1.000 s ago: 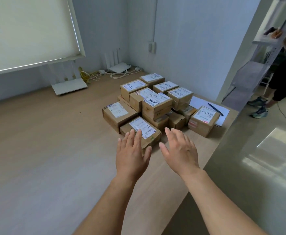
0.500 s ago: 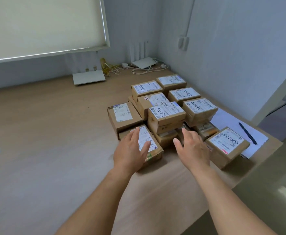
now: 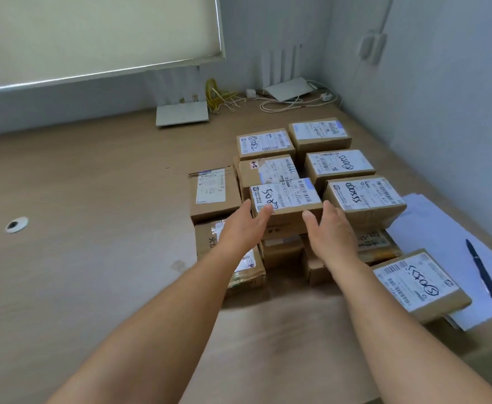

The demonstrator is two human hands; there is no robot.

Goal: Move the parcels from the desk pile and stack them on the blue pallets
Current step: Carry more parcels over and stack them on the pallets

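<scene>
A pile of several brown cardboard parcels with white labels sits on the wooden desk (image 3: pixel 93 258), toward its right side. The nearest top parcel (image 3: pixel 285 199) carries handwritten digits on its label. My left hand (image 3: pixel 241 225) reaches to that parcel's left front corner, fingers straight, thumb at its front edge. My right hand (image 3: pixel 330 228) is at its right front corner, fingers straight alongside it. Neither hand has closed around it. Another labelled parcel (image 3: pixel 419 284) lies apart at the near right. No blue pallets are in view.
White paper sheets (image 3: pixel 443 237) with a black pen (image 3: pixel 482 269) lie at the desk's right edge. Two white routers (image 3: pixel 182 115) and tangled cables (image 3: pixel 224 96) stand at the back by the wall. A cable hole (image 3: pixel 15 224) is at the left.
Both hands have moved forward from the low front parcel up to the sides of the top front parcel. The view has come closer to the pile.
</scene>
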